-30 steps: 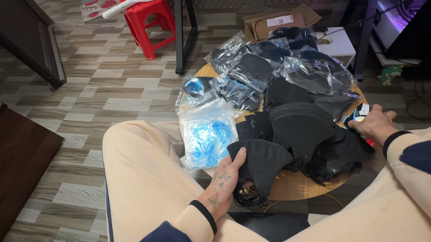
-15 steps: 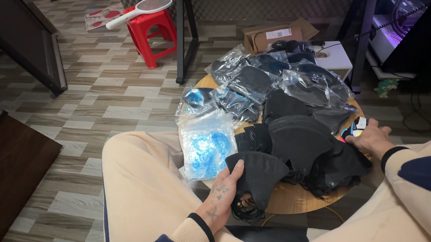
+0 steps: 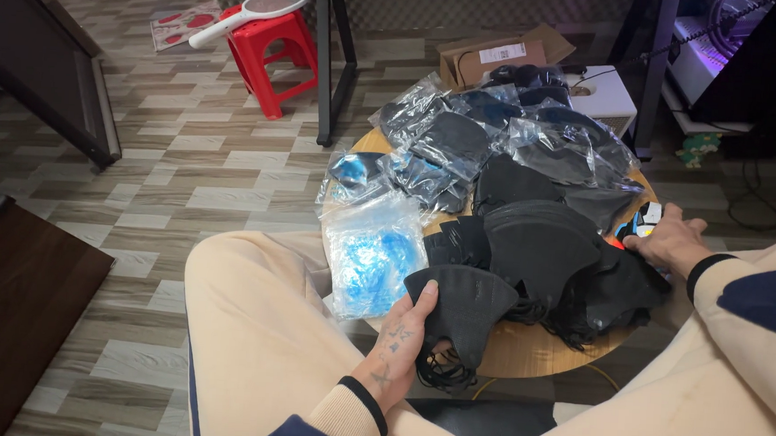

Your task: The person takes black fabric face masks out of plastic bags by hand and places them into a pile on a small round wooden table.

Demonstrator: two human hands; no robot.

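Left hand point(image 3: 402, 335) grasps a black face mask point(image 3: 465, 309) at the near edge of the round surface point(image 3: 523, 349), fingers curled on it. Right hand point(image 3: 667, 243) lies flat, fingers released, on a small colourful item, partly hidden. Sorting step; next needs a packet w/ free hand.

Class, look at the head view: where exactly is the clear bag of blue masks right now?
The clear bag of blue masks lies at the left edge of the round wooden table, beside the person's knee, just above the left hand holding a black mask.
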